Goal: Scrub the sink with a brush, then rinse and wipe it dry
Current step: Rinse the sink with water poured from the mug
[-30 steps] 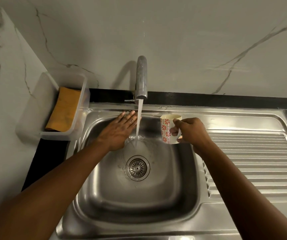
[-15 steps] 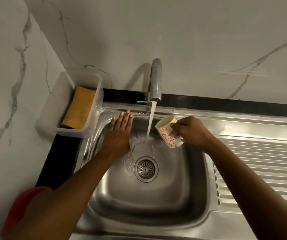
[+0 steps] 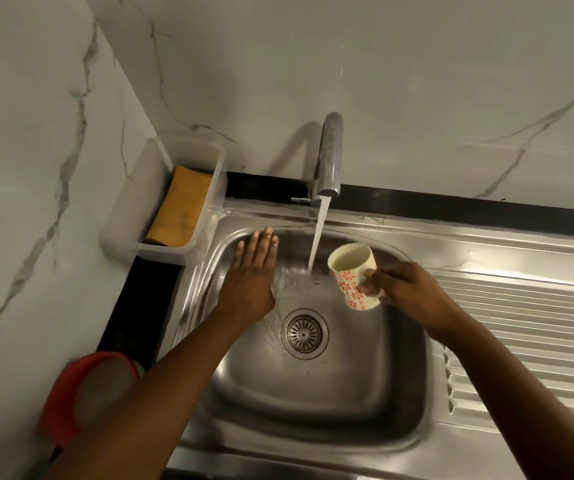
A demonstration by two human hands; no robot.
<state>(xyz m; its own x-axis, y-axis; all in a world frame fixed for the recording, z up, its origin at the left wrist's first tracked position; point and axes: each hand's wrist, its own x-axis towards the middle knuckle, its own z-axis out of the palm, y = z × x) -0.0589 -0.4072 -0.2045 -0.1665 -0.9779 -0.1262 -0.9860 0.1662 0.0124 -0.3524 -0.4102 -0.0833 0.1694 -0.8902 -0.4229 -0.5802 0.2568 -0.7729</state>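
stage: rinse, we reckon; no brush in hand | sink wet, tap running | our L hand flat, fingers straight, on basin's back-left wall | R hand grips cup beside stream | left: wipe dry, cloth in tray

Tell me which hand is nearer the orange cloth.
Left. The left hand rests on the sink wall right of the cloth; the right hand holds the cup beyond the water stream.

two hands (left hand, right hand), one sink, one tap, one cup, one cloth.
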